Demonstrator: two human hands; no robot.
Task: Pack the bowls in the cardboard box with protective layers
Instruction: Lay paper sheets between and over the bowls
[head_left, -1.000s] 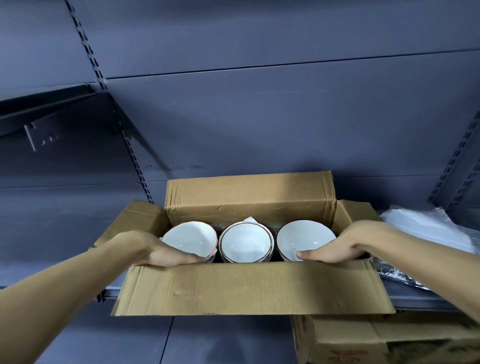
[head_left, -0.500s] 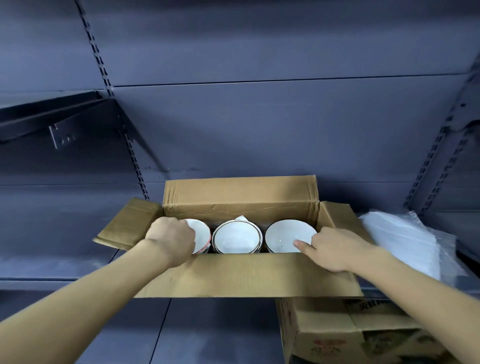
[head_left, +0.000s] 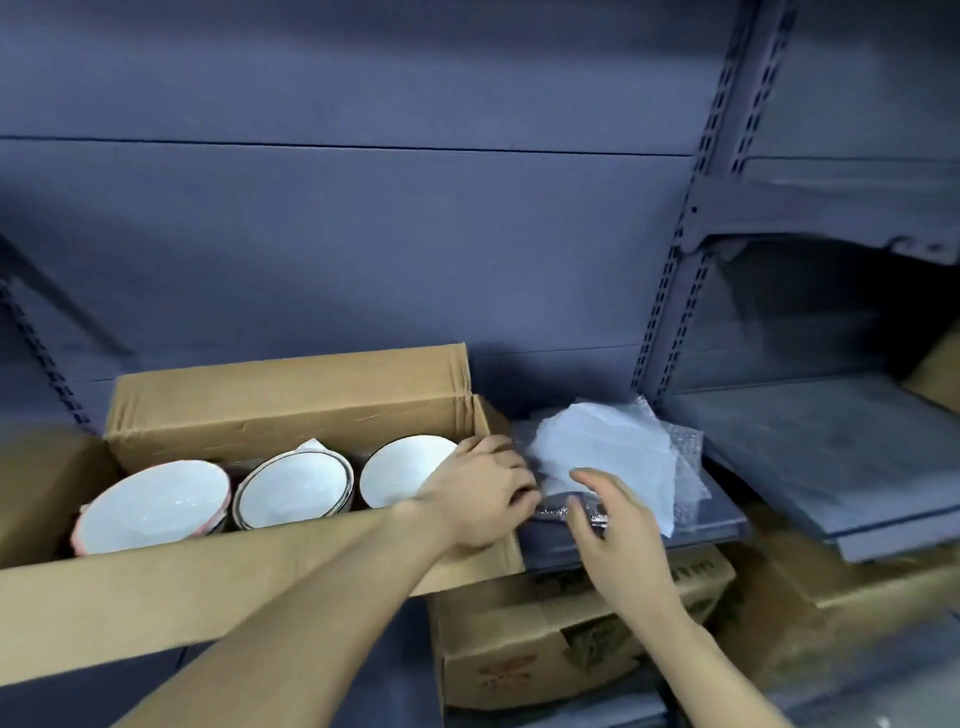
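An open cardboard box stands on the shelf and holds three stacks of white bowls: a pink-rimmed one at the left, a dark-rimmed one in the middle and a plain one at the right. A pile of white foam sheets on bubble wrap lies right of the box. My left hand is over the box's right end, its fingers curled at the near edge of the wrap. Just right of it, my right hand hovers over the wrap's front edge with relaxed fingers.
The grey shelf board ends just right of the wrap. A slotted upright post rises behind it. A printed cardboard box sits below the shelf, with another box to its right. A tilted shelf panel lies at the right.
Both hands have left the box's front corners and moved right to the wrap pile. The view has swung right, so the box now sits at the left.
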